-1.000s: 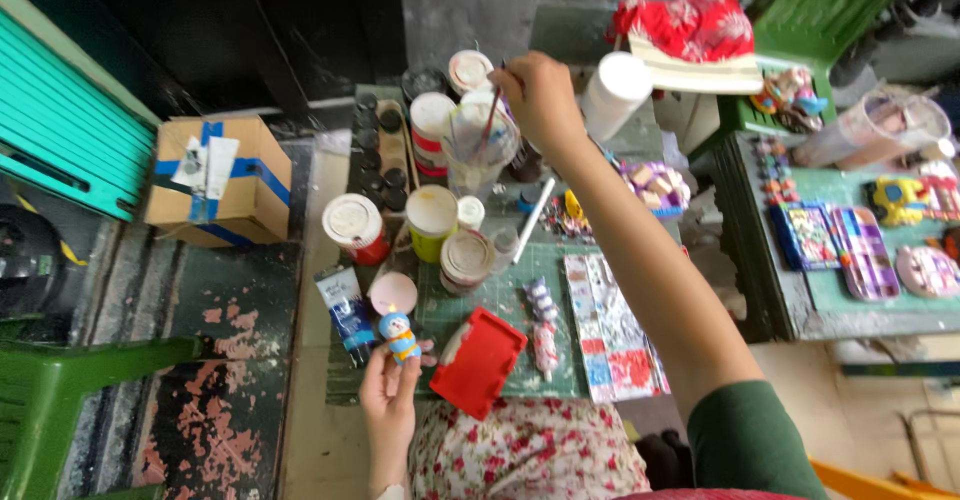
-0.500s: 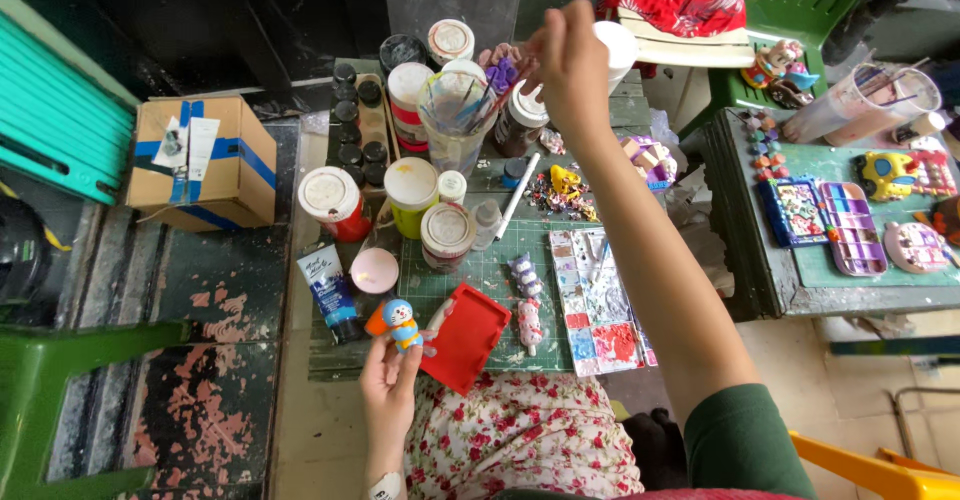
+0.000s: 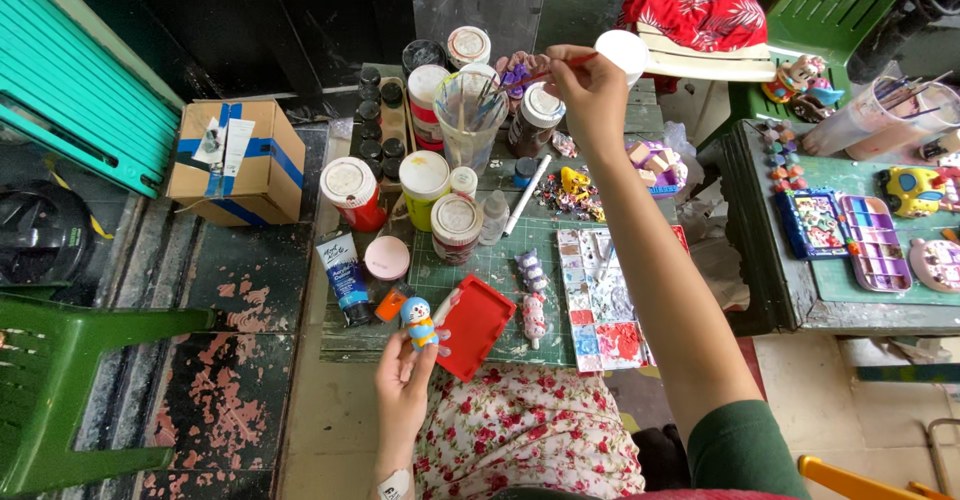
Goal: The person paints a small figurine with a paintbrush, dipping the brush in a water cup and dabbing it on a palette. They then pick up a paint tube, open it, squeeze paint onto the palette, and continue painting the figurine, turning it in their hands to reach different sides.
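Note:
My left hand (image 3: 403, 385) holds a small blue and white cartoon figurine (image 3: 419, 322) upright over the near edge of the low table. My right hand (image 3: 590, 90) is stretched far forward and grips a thin red-handled paintbrush (image 3: 545, 72), whose tip points left toward the clear cup of brushes (image 3: 470, 115). A red rectangular tray (image 3: 474, 326) lies just right of the figurine. A paint-smeared palette sheet (image 3: 603, 300) lies under my right forearm.
Lidded paint jars (image 3: 349, 191) crowd the green cutting mat (image 3: 500, 260), with a blue paint tube (image 3: 344, 274) and small bottles (image 3: 371, 110). A cardboard box (image 3: 240, 160) sits left, a green plastic chair (image 3: 70, 380) nearer left. A side table with paint palettes (image 3: 875, 242) stands right.
My right hand has lifted the brush out of the brush cup and drawn it right and up. The left hand with the figurine stays in place.

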